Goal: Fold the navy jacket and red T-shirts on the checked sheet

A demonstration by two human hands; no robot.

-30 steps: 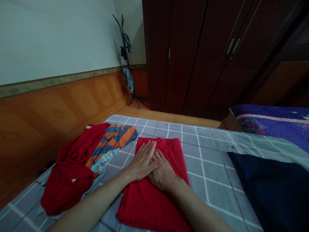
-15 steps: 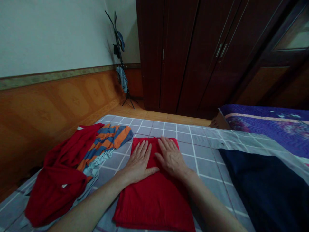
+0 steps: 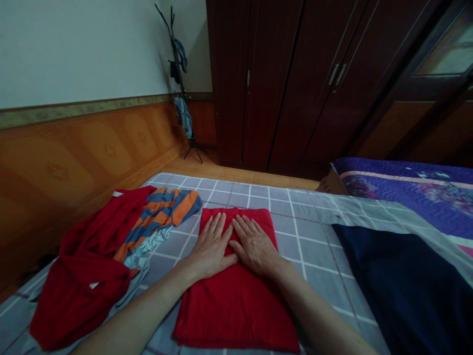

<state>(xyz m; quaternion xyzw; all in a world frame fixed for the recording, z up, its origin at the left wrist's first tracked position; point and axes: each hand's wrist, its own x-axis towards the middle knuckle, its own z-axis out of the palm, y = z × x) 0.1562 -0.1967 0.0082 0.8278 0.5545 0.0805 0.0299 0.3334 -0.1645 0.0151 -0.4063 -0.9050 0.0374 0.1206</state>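
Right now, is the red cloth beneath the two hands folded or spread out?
Folded: the red cloth lies as a flat, narrow rectangle with straight edges, under the left hand and right hand.

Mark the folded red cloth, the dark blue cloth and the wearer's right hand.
Folded red cloth (image 3: 236, 310), head view, lower part.
Dark blue cloth (image 3: 406, 276), head view, middle.
Right hand (image 3: 255, 247), head view, its back.

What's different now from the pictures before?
The right hand overlapped the left hand, then moved away, and now has slid back left, close beside it. Nothing was picked up. The folded red cloth and dark blue cloth stayed put.
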